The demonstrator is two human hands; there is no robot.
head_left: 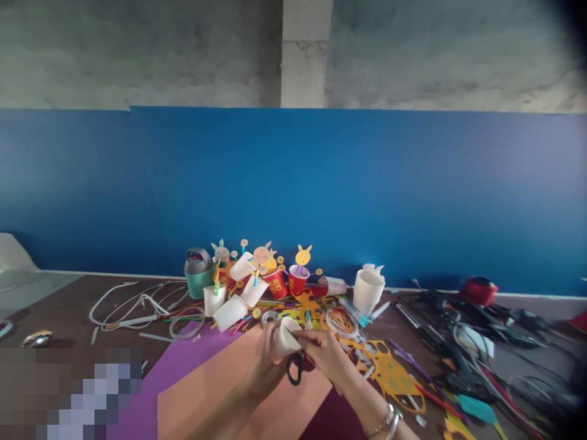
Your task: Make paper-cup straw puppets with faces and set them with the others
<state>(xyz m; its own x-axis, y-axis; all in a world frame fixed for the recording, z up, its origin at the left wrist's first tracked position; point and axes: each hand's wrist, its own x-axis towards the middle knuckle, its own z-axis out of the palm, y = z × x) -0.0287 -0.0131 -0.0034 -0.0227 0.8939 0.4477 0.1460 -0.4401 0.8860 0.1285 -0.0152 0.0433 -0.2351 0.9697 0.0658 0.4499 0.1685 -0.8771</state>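
Observation:
In the head view my left hand (pixel 265 360) is wrapped round a white paper cup (pixel 288 337), its open rim tilted up toward me. My right hand (pixel 321 351) is closed at the cup's right side, its fingers on dark-handled scissors (pixel 295 369); one handle loop hangs below the cup and a thin dark part reaches over the rim. Beneath both hands lie an orange sheet (pixel 206 391) and a purple sheet (pixel 153 397).
Behind stand red cups (pixel 298 281) with paper animal faces, tipped white cups (pixel 230 313), a teal container (pixel 199 282) and stacked white cups (pixel 368 292). Yellow paper scraps (pixel 389 370), tape rolls and dark cables (pixel 477 348) lie right; a white cable (pixel 110 305) lies left.

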